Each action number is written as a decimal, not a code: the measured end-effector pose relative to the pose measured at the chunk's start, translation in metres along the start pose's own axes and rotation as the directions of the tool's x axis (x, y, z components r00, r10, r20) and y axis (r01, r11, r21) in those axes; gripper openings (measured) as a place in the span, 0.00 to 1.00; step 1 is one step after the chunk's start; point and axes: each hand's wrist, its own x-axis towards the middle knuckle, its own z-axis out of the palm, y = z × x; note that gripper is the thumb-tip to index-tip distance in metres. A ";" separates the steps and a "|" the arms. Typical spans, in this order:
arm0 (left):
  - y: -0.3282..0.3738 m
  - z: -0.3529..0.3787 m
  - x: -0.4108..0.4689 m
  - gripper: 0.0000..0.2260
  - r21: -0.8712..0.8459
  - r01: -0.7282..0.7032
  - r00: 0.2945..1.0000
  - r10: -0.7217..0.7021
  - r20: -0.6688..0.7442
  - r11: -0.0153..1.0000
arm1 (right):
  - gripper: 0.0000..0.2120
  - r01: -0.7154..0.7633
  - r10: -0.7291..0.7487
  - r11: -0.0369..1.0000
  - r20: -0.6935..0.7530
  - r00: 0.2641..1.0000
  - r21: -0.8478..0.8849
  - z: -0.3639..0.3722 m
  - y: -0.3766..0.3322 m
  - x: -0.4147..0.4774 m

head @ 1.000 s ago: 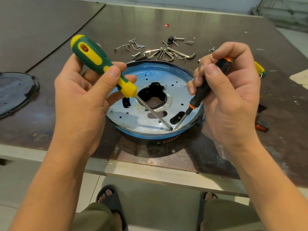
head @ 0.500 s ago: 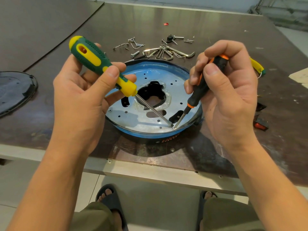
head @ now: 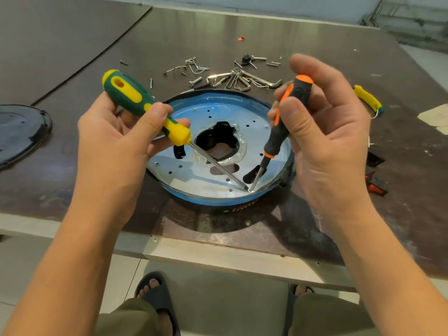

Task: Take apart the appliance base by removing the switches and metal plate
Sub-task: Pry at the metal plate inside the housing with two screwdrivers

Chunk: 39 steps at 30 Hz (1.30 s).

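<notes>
Loosened, my right grip (head: 327,151) just pinches the black driver (head: 278,134) — left grip (head: 114,146) clasps the green driver (head: 128,95), tips meeting at five o'clock on the plate (head: 194,183).

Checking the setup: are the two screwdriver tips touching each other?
Cannot tell. Head view: the green screwdriver and orange screwdriver tips converge at the edge of the metal plate, too small to see contact or gap.

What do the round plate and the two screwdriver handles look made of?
The metal plate looks like bare sheet metal: shiny, reflective, punched holes. The green-and-yellow screwdriver has a hard-plastic-looking handle with a ribbed, possibly rubbery green grip. The black-and-orange screwdriver has a matte black handle, plastic or rubber, cannot tell which.
</notes>
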 end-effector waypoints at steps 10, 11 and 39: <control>0.000 0.002 0.000 0.09 0.053 0.015 0.999 -0.012 -0.043 0.998 | 0.16 -0.066 0.055 0.991 0.089 0.995 0.119 0.001 -0.002 -0.002; -0.001 0.003 0.000 0.11 0.072 -0.002 0.999 0.005 -0.045 0.997 | 0.16 -0.074 0.062 0.988 0.091 0.994 0.134 0.002 -0.002 -0.003; -0.035 0.002 -0.003 0.27 0.391 -0.155 0.966 0.223 -0.135 0.907 | 0.13 -0.040 0.042 0.990 -0.010 0.999 0.132 0.009 0.003 -0.008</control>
